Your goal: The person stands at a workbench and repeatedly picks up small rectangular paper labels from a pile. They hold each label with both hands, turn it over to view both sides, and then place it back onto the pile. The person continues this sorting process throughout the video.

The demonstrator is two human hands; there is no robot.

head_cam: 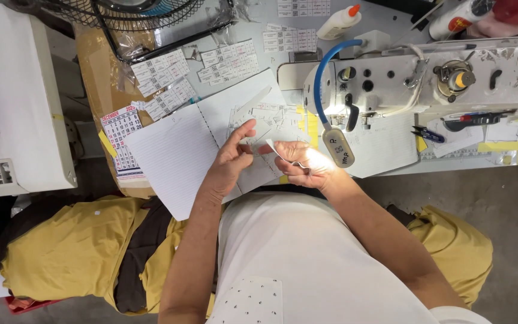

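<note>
My left hand (233, 157) and my right hand (300, 164) meet over an open lined notebook (178, 153) lying on the sewing table. Between their fingertips they pinch a small white paper strip (271, 147). The left thumb and forefinger hold one end; the right hand, brightly lit by the lamp, holds the other. More small paper slips (269, 114) lie on the notebook's right page just beyond the fingers.
A white sewing machine (427, 75) stands to the right with a blue-necked lamp (337, 146). Sheets of small labels (169, 75), a glue bottle (339, 21), a calendar (121, 141), a black fan (130, 12) and blue snips (425, 134) surround it. Mustard cloth (73, 246) lies at my lap.
</note>
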